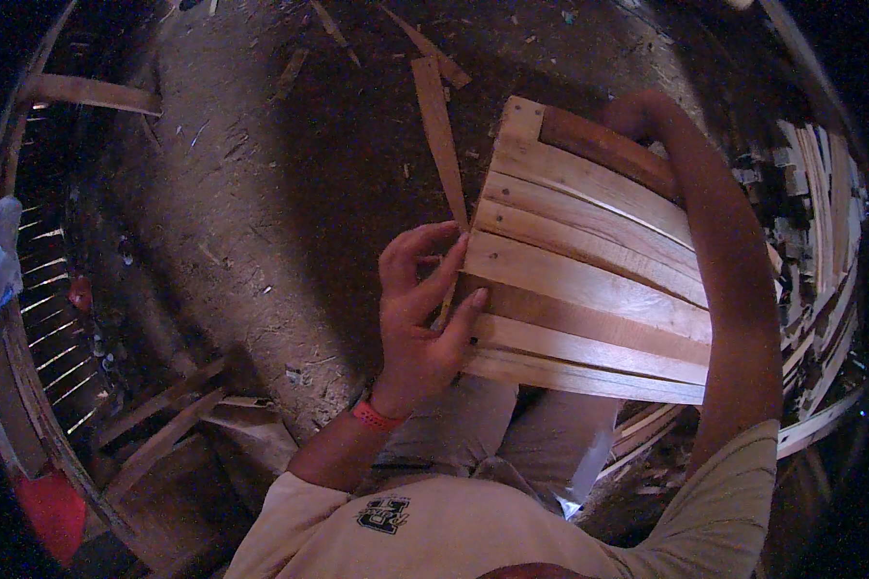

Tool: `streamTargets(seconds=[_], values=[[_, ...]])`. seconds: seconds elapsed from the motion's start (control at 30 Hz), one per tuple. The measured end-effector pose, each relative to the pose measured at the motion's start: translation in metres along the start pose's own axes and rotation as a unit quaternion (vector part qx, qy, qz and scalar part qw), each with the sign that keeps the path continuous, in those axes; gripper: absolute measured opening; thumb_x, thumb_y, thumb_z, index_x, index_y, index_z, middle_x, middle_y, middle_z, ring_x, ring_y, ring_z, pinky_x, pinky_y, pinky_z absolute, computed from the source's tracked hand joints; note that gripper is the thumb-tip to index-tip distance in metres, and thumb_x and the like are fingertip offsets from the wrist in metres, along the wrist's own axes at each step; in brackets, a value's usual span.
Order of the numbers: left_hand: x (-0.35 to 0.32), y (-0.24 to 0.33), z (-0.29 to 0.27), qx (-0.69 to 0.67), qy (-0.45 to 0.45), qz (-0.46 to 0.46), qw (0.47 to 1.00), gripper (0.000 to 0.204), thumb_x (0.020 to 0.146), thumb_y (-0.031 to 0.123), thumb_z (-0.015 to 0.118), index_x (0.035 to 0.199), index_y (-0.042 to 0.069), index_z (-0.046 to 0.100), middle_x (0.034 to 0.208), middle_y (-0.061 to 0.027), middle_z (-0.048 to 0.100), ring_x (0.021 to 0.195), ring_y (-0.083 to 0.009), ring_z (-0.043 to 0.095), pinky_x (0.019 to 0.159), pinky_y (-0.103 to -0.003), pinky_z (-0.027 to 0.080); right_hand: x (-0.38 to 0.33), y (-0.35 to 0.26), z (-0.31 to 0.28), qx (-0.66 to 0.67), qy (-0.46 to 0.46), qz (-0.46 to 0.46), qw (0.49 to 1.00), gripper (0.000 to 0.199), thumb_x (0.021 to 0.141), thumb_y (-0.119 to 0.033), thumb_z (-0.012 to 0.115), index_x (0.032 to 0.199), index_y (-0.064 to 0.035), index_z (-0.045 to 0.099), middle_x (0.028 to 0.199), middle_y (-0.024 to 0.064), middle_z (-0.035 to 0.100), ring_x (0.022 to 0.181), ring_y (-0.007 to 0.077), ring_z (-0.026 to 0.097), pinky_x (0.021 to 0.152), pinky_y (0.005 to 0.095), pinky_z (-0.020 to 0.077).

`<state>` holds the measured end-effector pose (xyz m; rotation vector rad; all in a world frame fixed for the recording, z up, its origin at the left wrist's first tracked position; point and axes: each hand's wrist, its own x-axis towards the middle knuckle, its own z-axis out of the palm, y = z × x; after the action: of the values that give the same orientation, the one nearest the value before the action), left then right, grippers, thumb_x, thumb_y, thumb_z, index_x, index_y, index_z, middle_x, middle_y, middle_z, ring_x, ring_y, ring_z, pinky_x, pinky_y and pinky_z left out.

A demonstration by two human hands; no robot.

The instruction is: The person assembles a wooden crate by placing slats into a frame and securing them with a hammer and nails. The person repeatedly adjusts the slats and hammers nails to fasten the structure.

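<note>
I see my left hand [420, 309] gripping the near left edge of a slatted wooden panel [589, 280], thumb pressed on a slat, fingers curled at the edge. My right hand [632, 114] grasps the panel's far top corner, its fingers hidden behind. The panel rests tilted over my lap. Beyond it, a loose wooden strip [439, 135] lies on the dirt floor [232, 193], with stacked slats [821, 212] to the right

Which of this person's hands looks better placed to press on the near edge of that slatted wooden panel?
Probably the left hand: its fingers already rest on the left edge of the slatted wooden panel. The right hand is far off at the panel's top corner, and the arm reaches across it.
</note>
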<state>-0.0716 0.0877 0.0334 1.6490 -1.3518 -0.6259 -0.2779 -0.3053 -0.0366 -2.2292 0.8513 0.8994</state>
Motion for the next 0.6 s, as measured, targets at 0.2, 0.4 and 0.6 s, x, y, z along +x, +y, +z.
streamTargets(seconds=[0.2,0.4,0.6], values=[[0.003,0.01,0.004,-0.115,0.019,-0.104,0.988,0.04,0.096,0.011,0.072,0.134,0.0,0.067,0.137,-0.014,0.062,0.127,-0.0239,0.058,0.109,-0.036,0.046,-0.033,-0.028,-0.014,-0.062,0.029,0.037,0.997,0.039,0.092,-0.035,0.066,0.11,-0.0014,0.075,0.109,0.0166,0.076,0.096,0.0319,0.073,0.082,0.0474,0.0583],[0.001,0.004,0.005,-0.077,0.033,-0.099,0.992,0.034,0.094,0.008,0.073,0.128,0.001,0.07,0.115,-0.0126,0.072,0.102,-0.0207,0.069,0.091,-0.032,0.053,-0.129,-0.064,-0.043,-0.262,0.241,0.127,0.926,0.035,0.091,-0.034,0.066,0.105,-0.0034,0.076,0.104,0.0176,0.076,0.092,0.0367,0.074,0.078,0.0508,0.0588],[0.018,0.004,-0.008,-0.058,0.007,-0.07,0.996,0.033,0.089,0.008,0.078,0.122,0.002,0.074,0.101,-0.0112,0.073,0.089,-0.0205,0.071,0.08,-0.031,0.055,-0.231,-0.055,0.008,-0.214,0.46,0.271,0.818,0.032,0.1,-0.036,0.059,0.107,-0.0091,0.076,0.103,0.0166,0.076,0.092,0.0386,0.073,0.081,0.0525,0.0568]])
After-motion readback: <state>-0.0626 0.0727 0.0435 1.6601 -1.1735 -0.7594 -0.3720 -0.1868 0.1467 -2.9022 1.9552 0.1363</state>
